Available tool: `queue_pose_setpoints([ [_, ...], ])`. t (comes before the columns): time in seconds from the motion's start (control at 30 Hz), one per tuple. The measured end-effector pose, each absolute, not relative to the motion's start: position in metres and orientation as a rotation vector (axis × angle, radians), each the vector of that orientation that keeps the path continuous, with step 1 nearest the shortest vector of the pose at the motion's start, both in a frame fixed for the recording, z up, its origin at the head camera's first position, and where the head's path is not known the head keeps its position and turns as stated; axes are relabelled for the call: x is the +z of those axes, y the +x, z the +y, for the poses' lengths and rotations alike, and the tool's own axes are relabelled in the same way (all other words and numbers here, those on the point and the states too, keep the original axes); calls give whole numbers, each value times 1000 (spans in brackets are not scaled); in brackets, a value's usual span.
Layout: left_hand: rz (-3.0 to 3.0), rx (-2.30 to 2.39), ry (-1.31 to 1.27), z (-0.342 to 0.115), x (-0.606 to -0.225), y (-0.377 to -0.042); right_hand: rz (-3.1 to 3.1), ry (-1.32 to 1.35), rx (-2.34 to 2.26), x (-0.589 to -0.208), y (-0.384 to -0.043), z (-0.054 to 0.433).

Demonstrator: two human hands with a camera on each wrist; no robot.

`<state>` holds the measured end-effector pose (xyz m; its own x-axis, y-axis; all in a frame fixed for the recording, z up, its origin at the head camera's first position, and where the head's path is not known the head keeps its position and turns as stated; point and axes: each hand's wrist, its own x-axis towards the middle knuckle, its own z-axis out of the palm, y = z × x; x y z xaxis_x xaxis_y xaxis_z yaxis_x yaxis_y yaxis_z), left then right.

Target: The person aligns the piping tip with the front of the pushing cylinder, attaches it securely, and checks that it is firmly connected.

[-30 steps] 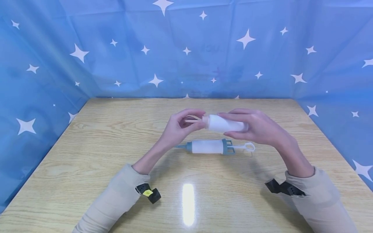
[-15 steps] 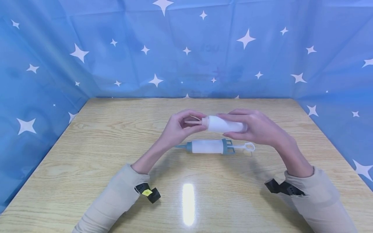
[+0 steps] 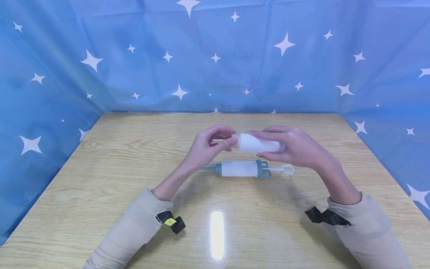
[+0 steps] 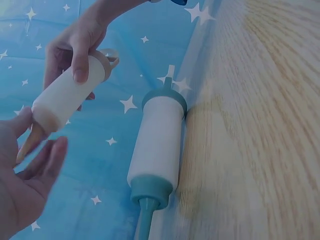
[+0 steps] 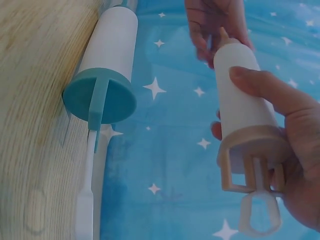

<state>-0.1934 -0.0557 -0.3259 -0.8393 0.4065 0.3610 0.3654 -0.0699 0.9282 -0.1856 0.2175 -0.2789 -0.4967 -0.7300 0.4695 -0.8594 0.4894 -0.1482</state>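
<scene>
A white-barrelled plastic syringe (image 3: 258, 144) with beige end parts is held in the air, nearly level, above the table. My right hand (image 3: 292, 145) grips its barrel, thumb on one side and fingers on the other. Around the beige collar and nozzle (image 4: 37, 132) curl the fingers and thumb of my left hand (image 3: 213, 144). The nozzle tip points into the left palm. Beige loops and a pale plunger ring (image 5: 260, 212) stick out at the right end. On the table below lies a second syringe (image 3: 239, 169) with teal end parts and a white plunger ring.
The light wood table (image 3: 117, 179) carries a bright glare patch near its front. A blue curtain (image 3: 215, 45) with white stars stands behind and at both sides. Dark wrist cameras (image 3: 171, 222) sit on both sleeves.
The left thumb and fingers have shifted and curled a little at the beige collar, covering more of the nozzle end. The right hand and the teal-ended syringe stay in place.
</scene>
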Motion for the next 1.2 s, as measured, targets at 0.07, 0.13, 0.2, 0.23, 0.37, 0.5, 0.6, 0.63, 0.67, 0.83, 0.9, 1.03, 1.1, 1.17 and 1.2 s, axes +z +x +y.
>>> queue_pose_setpoints([
  [0.07,2096,2067,840,-56,-327,-194,-2392,1337,524,-279,-186,217],
  [0.13,2088,2043,837,-56,-328,-195,-2395,1341,532,-279,-185,217],
  [0.2,2095,2033,857,-57,-327,-194,-2402,1342,538,-278,-185,218],
  [0.23,2098,2033,872,-57,-327,-194,-2408,1340,542,-278,-185,218],
  [0.37,2102,2040,928,-58,-325,-192,-2419,1333,546,-278,-185,219],
  [0.5,2085,2067,961,-58,-325,-192,-2428,1325,553,-277,-185,219],
  [0.6,2063,2101,982,-57,-325,-192,-2436,1316,557,-277,-184,219],
  [0.63,2055,2114,990,-57,-325,-192,-2436,1312,556,-277,-184,219],
  [0.67,2044,2129,999,-57,-325,-192,-2435,1311,555,-277,-184,219],
  [0.83,2017,2187,1016,-56,-325,-192,-2425,1322,550,-277,-184,217],
  [0.9,2028,2192,1012,-56,-325,-192,-2422,1328,545,-278,-184,217],
  [1.03,2064,2166,997,-56,-324,-191,-2417,1330,532,-278,-185,217],
  [1.1,2081,2142,973,-56,-324,-192,-2413,1329,527,-278,-185,217],
  [1.17,2107,2105,926,-56,-324,-192,-2409,1329,529,-278,-185,218],
  [1.2,2104,2087,899,-56,-324,-193,-2407,1328,529,-278,-185,218],
])
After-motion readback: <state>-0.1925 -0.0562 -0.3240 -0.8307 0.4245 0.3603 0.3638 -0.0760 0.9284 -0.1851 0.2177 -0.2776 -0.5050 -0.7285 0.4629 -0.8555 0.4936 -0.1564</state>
